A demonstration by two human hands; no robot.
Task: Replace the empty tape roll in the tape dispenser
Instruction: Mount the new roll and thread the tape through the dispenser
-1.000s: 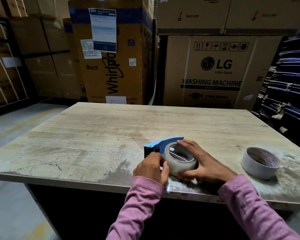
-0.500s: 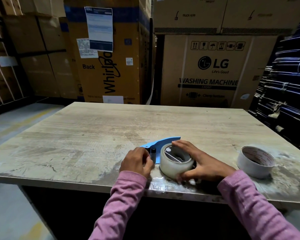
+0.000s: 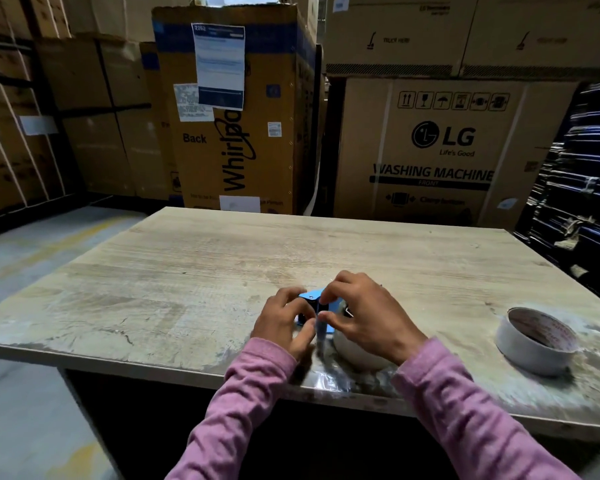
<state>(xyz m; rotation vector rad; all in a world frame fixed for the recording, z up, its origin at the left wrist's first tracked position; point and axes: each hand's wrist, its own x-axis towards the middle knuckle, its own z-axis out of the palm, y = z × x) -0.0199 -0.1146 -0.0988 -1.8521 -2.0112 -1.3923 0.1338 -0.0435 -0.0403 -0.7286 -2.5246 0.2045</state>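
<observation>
Where stacked appliance cartons back a worn wooden table, left hand curls closed on the blue tape dispenser. Right hand pinches its front, fingers bent, clear tape roll beneath; white roll well right.

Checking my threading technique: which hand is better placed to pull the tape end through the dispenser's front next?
Probably the right hand: its fingertips already pinch at the tape strip beside the blue tape dispenser, above the clear tape roll. The left hand has its grip steadying the dispenser's front.
</observation>
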